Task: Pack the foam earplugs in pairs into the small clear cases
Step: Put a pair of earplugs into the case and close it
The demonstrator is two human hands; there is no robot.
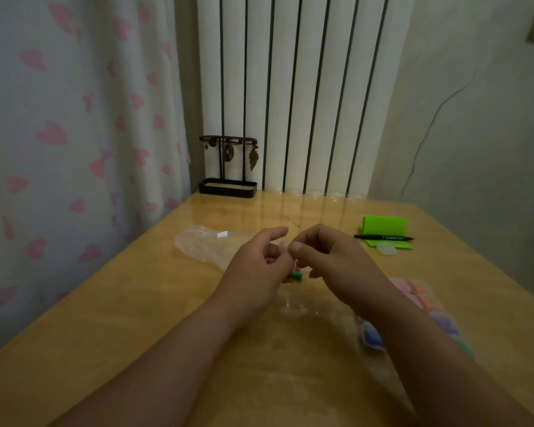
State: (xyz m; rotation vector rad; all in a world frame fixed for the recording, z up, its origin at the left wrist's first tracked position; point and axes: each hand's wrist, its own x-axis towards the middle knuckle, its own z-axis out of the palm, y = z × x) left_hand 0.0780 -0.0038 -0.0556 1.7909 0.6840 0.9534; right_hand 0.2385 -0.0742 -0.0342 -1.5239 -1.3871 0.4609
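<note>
My left hand (259, 266) and my right hand (327, 257) meet above the middle of the wooden table (105, 318). Between their fingertips they pinch a small clear case (285, 246), mostly hidden by the fingers. A green earplug (297, 275) pokes out under my left hand's fingers, with a pale pink one just above it. Several pastel earplugs (423, 295) lie in a clear bag at the right, partly behind my right forearm. Another small clear case (386, 249) rests on the green paper at the far right.
An empty clear plastic bag (204, 245) lies flat at the left of my hands. Green sticky notes (384, 226) and a black pen (383, 237) sit at the far right. A black jewellery stand (228, 167) stands at the back edge by the radiator.
</note>
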